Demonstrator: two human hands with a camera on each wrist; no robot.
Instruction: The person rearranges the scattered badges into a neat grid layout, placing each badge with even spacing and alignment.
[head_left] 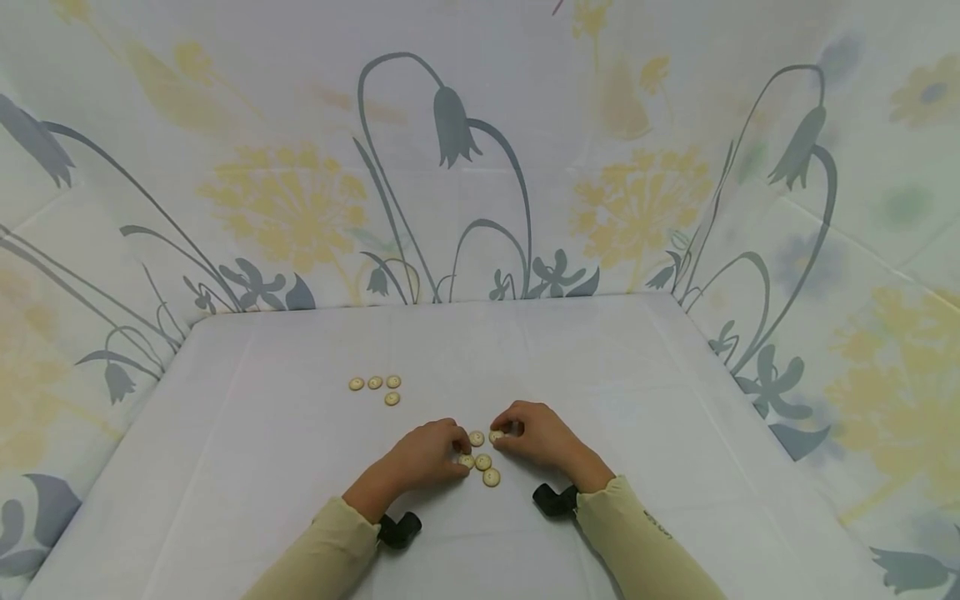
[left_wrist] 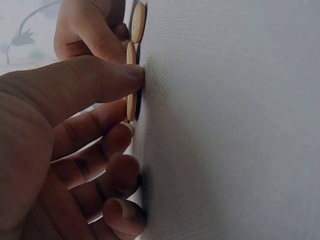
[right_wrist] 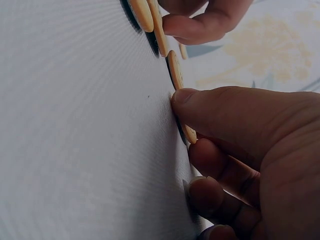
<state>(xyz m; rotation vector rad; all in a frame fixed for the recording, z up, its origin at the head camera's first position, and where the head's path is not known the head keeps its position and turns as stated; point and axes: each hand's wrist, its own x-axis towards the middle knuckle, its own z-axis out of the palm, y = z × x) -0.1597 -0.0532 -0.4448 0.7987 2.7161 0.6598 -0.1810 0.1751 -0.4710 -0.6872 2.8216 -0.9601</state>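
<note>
My left hand (head_left: 429,454) pinches a small round wooden disc (head_left: 467,460) between thumb and fingers, low on the white cloth. In the left wrist view the thumb (left_wrist: 117,77) covers part of that disc (left_wrist: 131,107). Opposite it, my right hand (head_left: 542,435) pinches another disc (head_left: 496,436) at its edge; the right wrist view shows the thumb (right_wrist: 200,102) over this disc (right_wrist: 189,134). Between the hands lie three more discs: one at the back (head_left: 476,437), one in the middle (head_left: 483,462) and one in front (head_left: 491,477). Dark marks show on their faces, too small to read.
Several similar discs (head_left: 375,382) lie farther back on the left, three in a row and one below the row's right end. The white-covered table (head_left: 247,467) meets flower-patterned cloth (head_left: 480,200) at the back and sides. Each wrist carries a black camera (head_left: 555,500).
</note>
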